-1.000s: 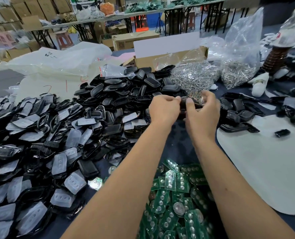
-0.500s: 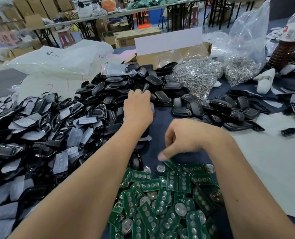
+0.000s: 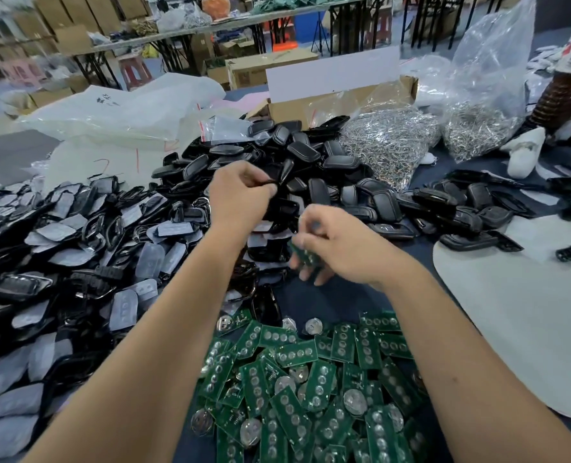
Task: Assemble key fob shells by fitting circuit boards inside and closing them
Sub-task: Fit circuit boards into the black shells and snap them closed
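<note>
Two hands work above the table (image 3: 351, 295), and both are partly blurred. Fingers of the right hand (image 3: 341, 245) curl round a green circuit board (image 3: 302, 253), which covers most of it; its long axis cannot be told. The left hand (image 3: 240, 195), just beyond and to the left, pinches a dark shell piece (image 3: 270, 183) at its fingertips, mostly hidden and too smeared to tell which way it points. Behind the hands rises a heap of black shells (image 3: 311, 155); at the left lie shell halves with pale button pads (image 3: 60, 245), cut off by the frame edge. Near, between the forearms, a pile of circuit boards (image 3: 311, 379) lies at all angles. Far right stand clear bags of metal rings (image 3: 391, 135), a cardboard box (image 3: 327, 101) behind them, and a pale mat (image 3: 518, 312) at the right.
</note>
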